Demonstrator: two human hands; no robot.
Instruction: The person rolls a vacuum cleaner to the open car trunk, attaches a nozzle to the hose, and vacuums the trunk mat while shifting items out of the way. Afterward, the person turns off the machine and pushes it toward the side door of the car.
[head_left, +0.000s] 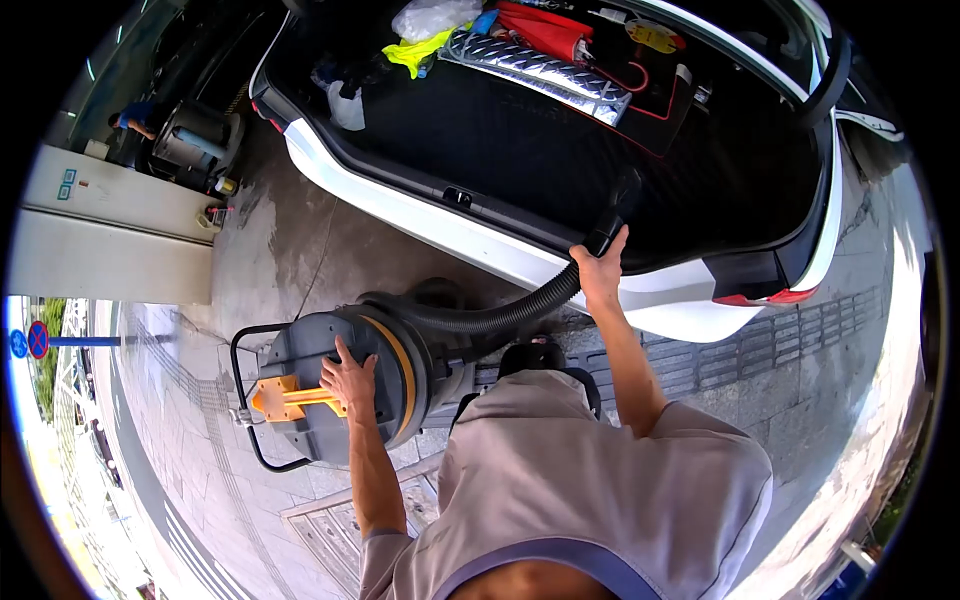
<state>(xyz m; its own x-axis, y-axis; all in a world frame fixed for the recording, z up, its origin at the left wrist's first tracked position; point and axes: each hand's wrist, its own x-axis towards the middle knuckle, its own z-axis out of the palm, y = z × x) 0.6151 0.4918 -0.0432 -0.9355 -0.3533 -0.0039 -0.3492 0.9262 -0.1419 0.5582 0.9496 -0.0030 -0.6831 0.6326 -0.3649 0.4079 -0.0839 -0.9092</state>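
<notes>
My right hand [601, 272] is wrapped round the black wand of a vacuum hose [500, 316] at the rear edge of a white car's open trunk. The dark vacuum nozzle [625, 190] reaches over the black trunk floor [500, 150]; its tip is hard to make out against it. My left hand [349, 382] lies with fingers spread on the grey lid of a drum vacuum cleaner [330, 345], at the end of its yellow handle [290, 398]. The ribbed hose curves from the vacuum to my right hand.
Deeper in the trunk lie a red umbrella [545, 32], a silver patterned panel [530, 72], a neon yellow cloth [415, 52] and a clear plastic bag [435, 18]. The white bumper [430, 215] stands between me and the trunk. Another person [135, 120] is at the far left.
</notes>
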